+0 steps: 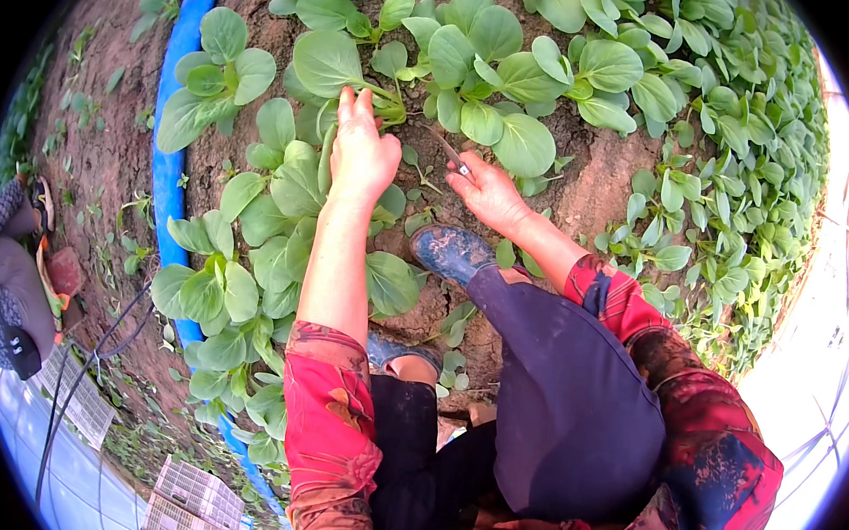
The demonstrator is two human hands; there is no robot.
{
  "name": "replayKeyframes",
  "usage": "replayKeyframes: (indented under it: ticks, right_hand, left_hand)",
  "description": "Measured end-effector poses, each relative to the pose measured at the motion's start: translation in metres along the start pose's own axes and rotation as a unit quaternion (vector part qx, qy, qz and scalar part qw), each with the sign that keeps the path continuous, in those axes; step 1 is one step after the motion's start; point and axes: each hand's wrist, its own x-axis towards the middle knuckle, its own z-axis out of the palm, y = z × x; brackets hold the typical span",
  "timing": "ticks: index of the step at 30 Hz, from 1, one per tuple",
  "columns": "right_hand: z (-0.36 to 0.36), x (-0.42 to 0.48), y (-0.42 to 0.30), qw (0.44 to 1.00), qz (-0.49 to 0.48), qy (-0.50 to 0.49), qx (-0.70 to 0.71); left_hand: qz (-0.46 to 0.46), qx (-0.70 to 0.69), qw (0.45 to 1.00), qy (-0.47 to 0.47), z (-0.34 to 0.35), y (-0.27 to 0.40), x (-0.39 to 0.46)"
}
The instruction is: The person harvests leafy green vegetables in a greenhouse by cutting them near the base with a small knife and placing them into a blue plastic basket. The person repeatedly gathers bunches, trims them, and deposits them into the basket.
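Note:
My left hand (364, 147) is closed around a leafy green plant (328, 64), probably bok choy, near the top centre. Its pale stem base points right, and part of the plant is hidden under my fingers. To the right, my right hand (489, 191) grips a small knife (445, 147) by its handle. The thin blade slants up and left, a short gap away from the stem base. More green plants (485, 74) grow from the soil just beyond the knife, and others (292, 186) stand along my left forearm.
A blue hose (170, 144) runs down the left side of the row. My muddy blue shoe (450, 253) rests on soil near the knife. Another person (17, 280) is at the far left. Plastic crates (192, 501) lie lower left; dense greens (747, 159) fill the right.

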Motion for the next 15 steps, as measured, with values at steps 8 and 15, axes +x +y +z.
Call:
replayKeyframes:
  ticks: [8,15]
  right_hand:
    - [0.006,0.026,-0.007,0.999,-0.014,-0.002,0.041]
    - [0.009,0.054,0.019,0.999,-0.049,-0.015,-0.004]
  left_hand:
    - [-0.029,-0.161,0.986,0.041,0.025,-0.037,-0.018]
    - [-0.059,-0.33,0.94,0.063,0.043,-0.048,-0.015]
